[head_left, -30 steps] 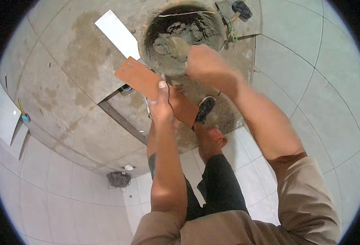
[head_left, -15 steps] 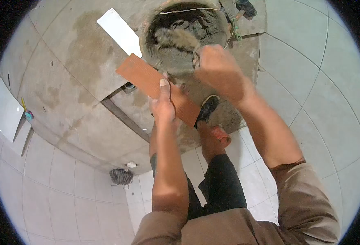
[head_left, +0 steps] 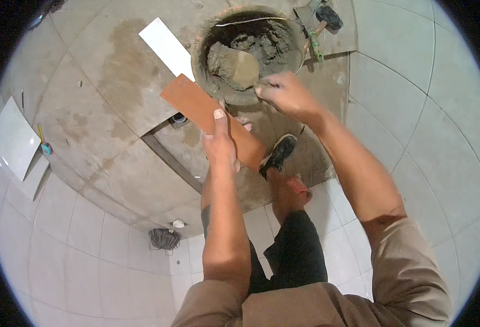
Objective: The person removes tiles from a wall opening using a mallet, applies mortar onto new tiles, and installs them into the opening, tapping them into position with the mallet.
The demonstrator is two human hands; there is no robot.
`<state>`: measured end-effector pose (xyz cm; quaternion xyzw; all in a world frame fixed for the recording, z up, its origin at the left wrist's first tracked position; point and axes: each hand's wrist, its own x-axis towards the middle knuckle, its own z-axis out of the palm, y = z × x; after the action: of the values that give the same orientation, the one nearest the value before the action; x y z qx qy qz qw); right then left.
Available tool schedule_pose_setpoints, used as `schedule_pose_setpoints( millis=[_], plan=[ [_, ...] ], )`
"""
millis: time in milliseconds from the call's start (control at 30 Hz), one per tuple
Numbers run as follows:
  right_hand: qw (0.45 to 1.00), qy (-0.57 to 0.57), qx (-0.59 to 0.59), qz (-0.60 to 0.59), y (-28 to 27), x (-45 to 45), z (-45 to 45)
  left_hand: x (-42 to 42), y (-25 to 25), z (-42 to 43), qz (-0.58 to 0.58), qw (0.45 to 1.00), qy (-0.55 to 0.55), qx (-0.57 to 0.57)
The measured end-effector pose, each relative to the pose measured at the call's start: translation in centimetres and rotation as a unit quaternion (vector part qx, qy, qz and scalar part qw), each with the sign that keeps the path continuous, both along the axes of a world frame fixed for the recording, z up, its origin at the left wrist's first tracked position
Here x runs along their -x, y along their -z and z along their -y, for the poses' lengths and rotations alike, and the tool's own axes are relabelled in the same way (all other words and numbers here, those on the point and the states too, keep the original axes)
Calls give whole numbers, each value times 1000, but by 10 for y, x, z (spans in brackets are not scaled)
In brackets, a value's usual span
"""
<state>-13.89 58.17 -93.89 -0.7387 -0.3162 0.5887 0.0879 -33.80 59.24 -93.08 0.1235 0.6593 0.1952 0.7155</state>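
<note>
My left hand is closed around a long orange-brown tile strip, thumb on top and the other fingers underneath. The strip's ribbed face is turned up and looks bare. My right hand grips a trowel by its handle, most of which the fingers hide. Wet grey mortar covers part of the blade, which is over a round tub. More lumpy mortar fills the tub's inside. The tile strip slants just below the tub's near-left rim.
A white tile strip lies left of the tub. A hammer and a green tool lie at its right. White tile pieces, a tape measure, a wire bundle and a red container are around. A recess cuts the floor.
The trowel, blurred earlier over the tub, has turned so its blade shows, with mortar on it. My right hand has shifted slightly down and right. My left hand still holds the tile strip.
</note>
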Motion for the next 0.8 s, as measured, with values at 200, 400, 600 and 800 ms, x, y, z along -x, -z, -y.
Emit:
schedule_pose_setpoints(
  millis=[200, 400, 600, 800],
  plan=[
    [974, 23, -193, 119, -25, 8, 64, 11, -5, 10, 112, 992, -53, -22],
    [933, -39, -306, 185, -46, -5, 96, -3, -36, 8, 134, 988, -31, 63],
    [928, -43, -307, 207, -35, -5, 112, 3, -37, 21, 208, 972, -9, 111],
    [903, -130, -314, 261, -26, -7, 123, 19, -23, 33, 221, 967, 8, 127]
  ],
)
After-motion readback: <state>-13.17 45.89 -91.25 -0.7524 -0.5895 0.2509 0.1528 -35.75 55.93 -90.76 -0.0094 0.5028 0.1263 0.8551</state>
